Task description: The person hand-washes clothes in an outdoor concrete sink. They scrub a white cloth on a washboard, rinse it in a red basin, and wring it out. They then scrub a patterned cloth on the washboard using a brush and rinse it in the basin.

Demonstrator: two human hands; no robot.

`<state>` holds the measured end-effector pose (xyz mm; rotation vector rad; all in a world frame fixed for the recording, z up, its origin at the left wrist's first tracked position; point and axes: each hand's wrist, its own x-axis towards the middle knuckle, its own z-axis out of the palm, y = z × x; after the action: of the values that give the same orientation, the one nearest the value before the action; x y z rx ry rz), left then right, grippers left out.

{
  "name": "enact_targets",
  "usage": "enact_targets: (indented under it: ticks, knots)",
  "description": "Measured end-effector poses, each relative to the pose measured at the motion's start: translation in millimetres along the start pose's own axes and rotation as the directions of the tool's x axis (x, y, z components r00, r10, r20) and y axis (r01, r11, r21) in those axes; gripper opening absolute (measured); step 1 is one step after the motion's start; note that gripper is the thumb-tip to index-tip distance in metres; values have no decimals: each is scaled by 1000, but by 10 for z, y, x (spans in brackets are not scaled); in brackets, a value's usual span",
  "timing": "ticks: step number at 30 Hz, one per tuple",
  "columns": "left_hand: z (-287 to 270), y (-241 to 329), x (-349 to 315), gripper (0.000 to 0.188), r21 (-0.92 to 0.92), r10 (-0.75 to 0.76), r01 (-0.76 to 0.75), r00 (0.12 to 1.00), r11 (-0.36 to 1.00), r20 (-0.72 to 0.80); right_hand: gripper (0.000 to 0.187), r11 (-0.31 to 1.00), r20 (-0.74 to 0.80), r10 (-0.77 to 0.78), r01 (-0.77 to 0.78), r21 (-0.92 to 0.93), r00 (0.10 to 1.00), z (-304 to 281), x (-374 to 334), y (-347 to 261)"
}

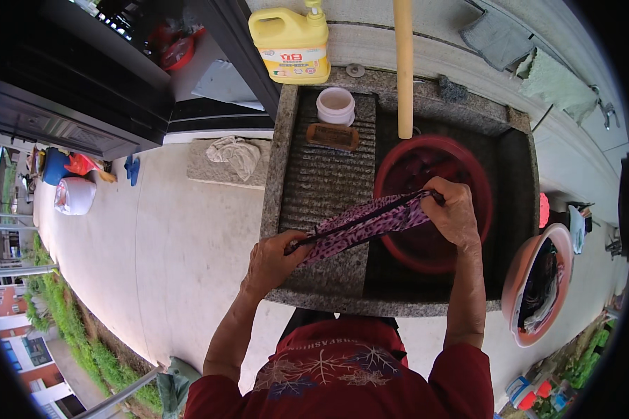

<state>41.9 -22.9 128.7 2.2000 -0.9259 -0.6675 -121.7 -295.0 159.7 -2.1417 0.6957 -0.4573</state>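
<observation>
A purple leopard-print garment with black edging [363, 225] is stretched between my two hands over the stone sink. My left hand [274, 264] is closed on its near left end, above the ribbed washboard slab [332, 178]. At the other end, my right hand [453, 211] grips the fabric over a red basin [476, 157]. Dark cloth in water [423, 167] lies in the basin, partly covered by my right hand and the garment. The exact kind of garment cannot be told.
On the slab are a scrub brush [333, 137] and a white tub [336, 106]. A yellow detergent jug [291, 46] stands behind. A wooden pole [403, 70] comes down to the basin's far rim. A pink basin of clothes [514, 307] stands right of the sink [269, 209].
</observation>
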Motion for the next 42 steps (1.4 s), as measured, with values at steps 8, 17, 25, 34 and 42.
enact_targets:
  ticks: [8,17,25,34,42]
  knots:
    - [744,-521,-284,33,-644,-213,244,969,725,128,27,955,24,-114,116,-273,993,860,512,204]
    - [1063,-873,-191,43,-513,-494,419,870,750,-12,39,963,-19,-204,197,-183,979,1765,14,1020]
    - [1120,-996,-186,40,-515,-456,408,889,754,37,27,906,-26,-143,120,-405,989,1911,365,954]
    - [1254,-925,-89,38,-678,-525,308,840,667,-134,38,995,-103,-47,56,81,994,1949,858,834]
    - [1039,-342,-13,46,461,-38,219,928,860,-370,30,842,74,-480,482,-242,874,2024,373,895]
